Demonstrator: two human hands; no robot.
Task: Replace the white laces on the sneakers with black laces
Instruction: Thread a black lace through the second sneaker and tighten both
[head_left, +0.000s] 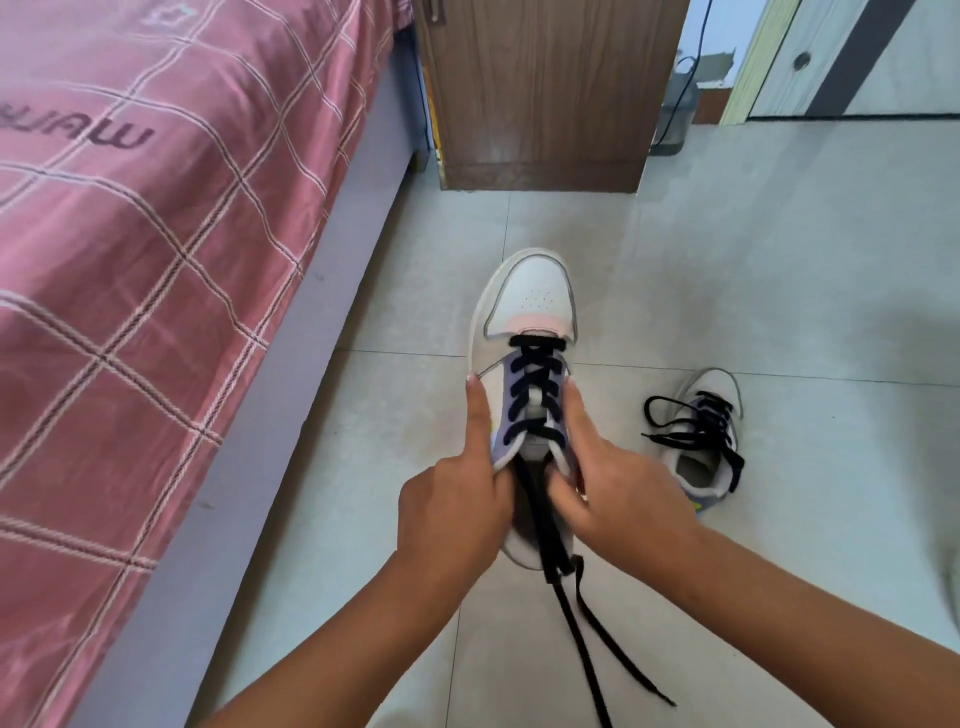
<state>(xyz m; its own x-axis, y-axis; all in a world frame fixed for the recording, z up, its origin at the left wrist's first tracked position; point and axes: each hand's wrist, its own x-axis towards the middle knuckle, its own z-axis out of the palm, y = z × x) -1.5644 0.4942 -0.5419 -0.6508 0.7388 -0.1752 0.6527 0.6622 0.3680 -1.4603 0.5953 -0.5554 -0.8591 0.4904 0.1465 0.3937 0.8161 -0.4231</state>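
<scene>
Both hands, left hand and right hand, apparently grip the black-laced sneaker.

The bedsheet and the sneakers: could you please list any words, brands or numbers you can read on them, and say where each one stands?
"WARM" or similar: dark letters printed on the pink checked bedsheet, seen upside down and partly cut off at the picture's left edge, so the reading is uncertain.
Held sneaker: no readable text.
Second sneaker on the floor: no readable text.

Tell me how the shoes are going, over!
Both hands, left hand and right hand, gripping the near sneaker. Black lace threaded, ends loose. Nothing blocking.
</scene>
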